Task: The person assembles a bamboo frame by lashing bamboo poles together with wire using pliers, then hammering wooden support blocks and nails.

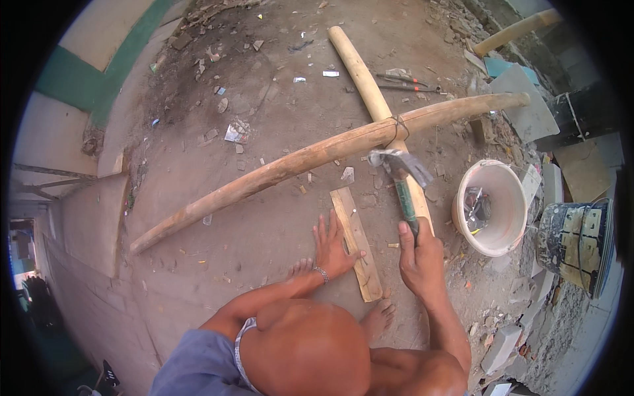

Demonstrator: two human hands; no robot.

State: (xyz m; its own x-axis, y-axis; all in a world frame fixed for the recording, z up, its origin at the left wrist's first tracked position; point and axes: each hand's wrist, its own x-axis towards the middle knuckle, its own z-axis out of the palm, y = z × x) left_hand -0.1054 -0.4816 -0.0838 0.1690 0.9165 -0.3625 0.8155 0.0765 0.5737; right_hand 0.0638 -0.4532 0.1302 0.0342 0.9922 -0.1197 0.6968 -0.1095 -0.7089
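A claw hammer with a green handle is gripped low on its handle in my right hand, its metal head raised and pointing away from me. Beneath and to its left, a short wooden board lies on the ground in front of my feet. Nails stick out of its face, one toward the far end and another near my thumb. My left hand rests palm down at the board's left side, fingers spread, the thumb reaching onto its edge. That hand holds nothing, and a bracelet circles the wrist.
Beyond lies a long curved wooden pole, crossing a straight pole, with wire tied at the crossing. To the right stand a whitish bucket with tools inside and a stained paint bucket. Rubble lines the right wall.
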